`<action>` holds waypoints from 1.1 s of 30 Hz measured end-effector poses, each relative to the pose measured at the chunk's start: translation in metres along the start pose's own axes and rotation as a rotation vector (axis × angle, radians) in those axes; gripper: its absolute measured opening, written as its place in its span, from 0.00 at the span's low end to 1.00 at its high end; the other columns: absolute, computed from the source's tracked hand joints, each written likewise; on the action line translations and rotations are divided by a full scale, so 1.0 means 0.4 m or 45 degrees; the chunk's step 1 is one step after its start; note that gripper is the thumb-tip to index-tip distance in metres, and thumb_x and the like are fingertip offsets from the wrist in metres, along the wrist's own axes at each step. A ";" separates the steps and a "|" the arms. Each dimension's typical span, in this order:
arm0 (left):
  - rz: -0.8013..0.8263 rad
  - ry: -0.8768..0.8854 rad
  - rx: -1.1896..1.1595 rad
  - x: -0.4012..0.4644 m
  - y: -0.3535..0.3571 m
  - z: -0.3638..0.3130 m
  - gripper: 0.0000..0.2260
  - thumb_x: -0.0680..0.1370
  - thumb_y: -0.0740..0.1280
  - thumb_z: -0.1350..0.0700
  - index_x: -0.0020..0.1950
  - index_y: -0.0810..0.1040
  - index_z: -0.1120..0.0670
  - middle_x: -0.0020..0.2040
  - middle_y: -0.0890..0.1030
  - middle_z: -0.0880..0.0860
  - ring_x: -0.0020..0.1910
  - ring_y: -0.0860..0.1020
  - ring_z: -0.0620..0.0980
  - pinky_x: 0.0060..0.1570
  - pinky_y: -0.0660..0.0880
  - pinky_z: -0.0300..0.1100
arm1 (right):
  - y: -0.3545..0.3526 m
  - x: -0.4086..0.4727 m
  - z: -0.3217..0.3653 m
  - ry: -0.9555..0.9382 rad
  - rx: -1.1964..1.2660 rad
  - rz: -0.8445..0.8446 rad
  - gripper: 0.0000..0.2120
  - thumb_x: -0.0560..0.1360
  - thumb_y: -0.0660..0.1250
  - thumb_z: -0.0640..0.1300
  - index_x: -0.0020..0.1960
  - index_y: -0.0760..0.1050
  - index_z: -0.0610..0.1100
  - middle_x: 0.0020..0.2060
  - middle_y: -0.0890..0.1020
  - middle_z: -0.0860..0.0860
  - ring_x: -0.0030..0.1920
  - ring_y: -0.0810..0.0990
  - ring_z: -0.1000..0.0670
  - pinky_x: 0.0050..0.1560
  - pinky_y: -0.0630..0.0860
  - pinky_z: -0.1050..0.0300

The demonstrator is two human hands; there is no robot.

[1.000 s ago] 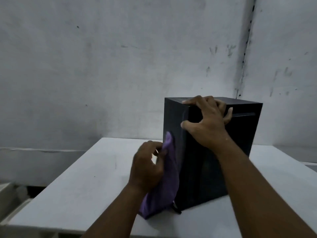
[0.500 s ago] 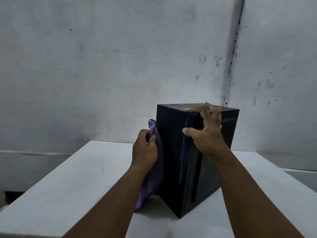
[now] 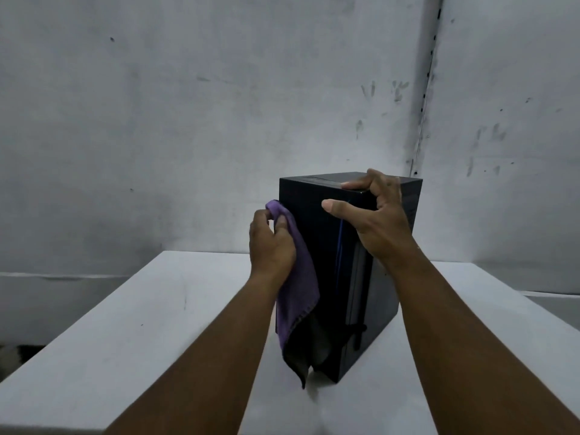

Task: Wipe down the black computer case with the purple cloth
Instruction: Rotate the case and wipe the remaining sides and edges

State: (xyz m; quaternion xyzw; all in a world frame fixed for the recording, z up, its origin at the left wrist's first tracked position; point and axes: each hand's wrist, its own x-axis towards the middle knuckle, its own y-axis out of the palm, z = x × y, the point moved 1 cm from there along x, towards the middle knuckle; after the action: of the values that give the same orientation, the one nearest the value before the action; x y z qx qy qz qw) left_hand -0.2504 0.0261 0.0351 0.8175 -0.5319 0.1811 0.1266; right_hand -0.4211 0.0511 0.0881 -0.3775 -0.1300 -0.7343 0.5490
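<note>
Computer case stands upright on table, frame centre, wall behind. Cloth hangs against case's left face, left hand on it. Right hand on case's top front edge, right of centre.

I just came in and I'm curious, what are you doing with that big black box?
A person is cleaning a black computer case that stands upright on a white table. The left hand holds a purple cloth against the case's left side, near the top, with the rest of the cloth hanging down. The right hand grips the top front corner to steady it.
</note>
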 end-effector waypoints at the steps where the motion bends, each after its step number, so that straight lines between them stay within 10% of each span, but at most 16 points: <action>1: 0.035 -0.049 -0.022 0.006 0.001 0.004 0.06 0.86 0.59 0.52 0.60 0.73 0.51 0.56 0.79 0.51 0.57 0.78 0.52 0.53 0.73 0.44 | 0.000 0.002 -0.002 -0.009 0.016 -0.004 0.21 0.56 0.79 0.68 0.47 0.80 0.65 0.65 0.68 0.59 0.74 0.64 0.58 0.79 0.58 0.40; 8: 0.034 -0.027 -0.011 -0.001 0.003 0.009 0.04 0.87 0.58 0.53 0.58 0.72 0.50 0.48 0.76 0.44 0.47 0.76 0.42 0.42 0.70 0.35 | 0.019 0.024 -0.055 -0.166 -0.015 -0.156 0.23 0.62 0.84 0.60 0.51 0.75 0.64 0.61 0.70 0.68 0.66 0.73 0.57 0.70 0.74 0.51; 13: 0.020 0.075 0.084 -0.012 0.000 0.018 0.03 0.87 0.59 0.53 0.58 0.71 0.49 0.47 0.76 0.42 0.46 0.76 0.43 0.44 0.70 0.39 | 0.058 0.028 -0.090 -0.289 -0.075 -0.397 0.36 0.63 0.83 0.61 0.62 0.72 0.45 0.56 0.69 0.79 0.62 0.71 0.67 0.62 0.67 0.73; 19: 0.044 0.143 0.117 -0.014 -0.005 0.037 0.04 0.87 0.60 0.53 0.60 0.72 0.48 0.53 0.79 0.45 0.49 0.78 0.44 0.42 0.70 0.31 | 0.057 0.030 -0.111 -0.291 -0.143 -0.425 0.38 0.65 0.82 0.63 0.64 0.72 0.44 0.65 0.76 0.54 0.69 0.74 0.55 0.70 0.71 0.61; 33: -0.010 0.251 0.105 0.021 -0.029 0.020 0.03 0.85 0.63 0.54 0.54 0.73 0.45 0.49 0.79 0.40 0.47 0.79 0.41 0.43 0.72 0.27 | 0.053 0.027 -0.122 -0.324 -0.267 -0.464 0.42 0.64 0.81 0.66 0.67 0.72 0.43 0.68 0.76 0.51 0.70 0.75 0.51 0.71 0.74 0.48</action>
State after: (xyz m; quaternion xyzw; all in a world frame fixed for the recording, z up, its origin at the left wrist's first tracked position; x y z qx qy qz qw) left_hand -0.2354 0.0208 0.0314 0.8023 -0.5057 0.2817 0.1453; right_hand -0.4229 0.0064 0.0576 -0.4922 -0.1873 -0.7772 0.3444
